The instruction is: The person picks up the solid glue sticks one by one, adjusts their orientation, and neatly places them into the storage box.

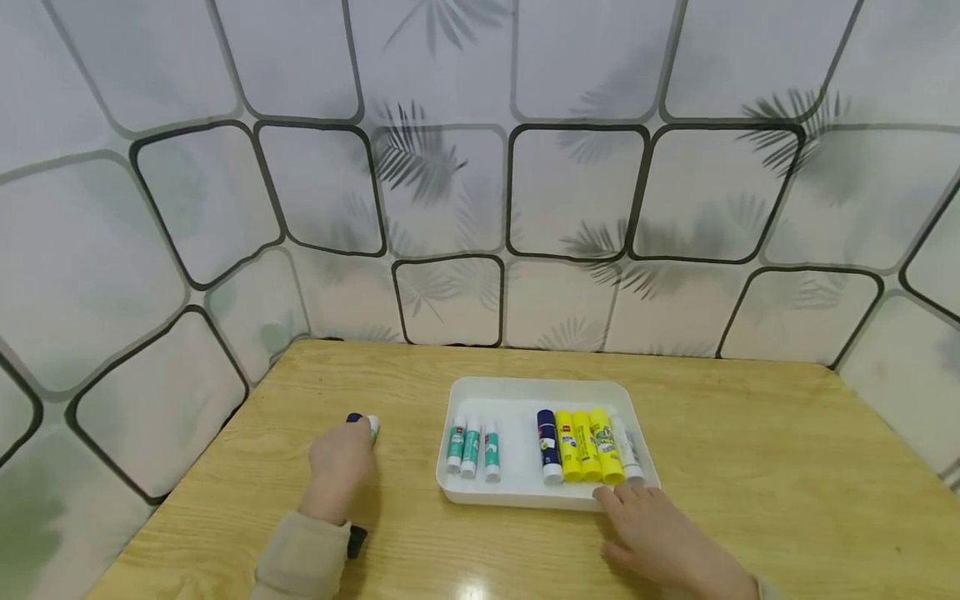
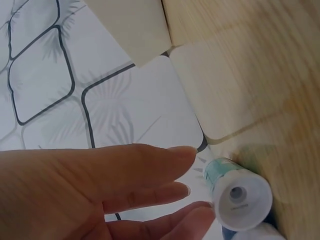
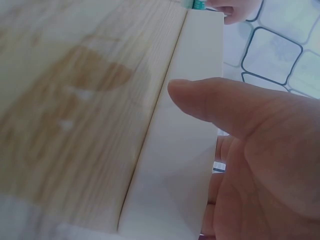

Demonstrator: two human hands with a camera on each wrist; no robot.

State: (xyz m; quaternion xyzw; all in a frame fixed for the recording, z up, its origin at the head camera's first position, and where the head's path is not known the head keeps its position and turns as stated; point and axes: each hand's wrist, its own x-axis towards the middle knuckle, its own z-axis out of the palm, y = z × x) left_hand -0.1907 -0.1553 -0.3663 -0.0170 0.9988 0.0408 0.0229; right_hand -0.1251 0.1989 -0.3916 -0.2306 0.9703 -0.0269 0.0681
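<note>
My left hand (image 1: 341,467) reaches to two glue sticks at the table's left. In the left wrist view its fingers extend, thumb apart, fingertips right beside a teal glue stick with a white end (image 2: 245,200). A dark blue glue stick (image 1: 355,417) shows past the hand in the head view. My right hand (image 1: 656,529) rests its fingers over the front right rim of a white tray (image 1: 517,500); its thumb stands off the front wall. Inside, small teal glue sticks (image 1: 470,450) lie left; a dark blue one (image 1: 549,446), yellow ones (image 1: 587,446) and a white one (image 1: 626,450) lie right.
The wooden table (image 1: 750,467) extends around the tray on both sides. A patterned curtain (image 1: 450,208) hangs behind and along the sides of it. A dark band (image 1: 357,542) sits at the left wrist.
</note>
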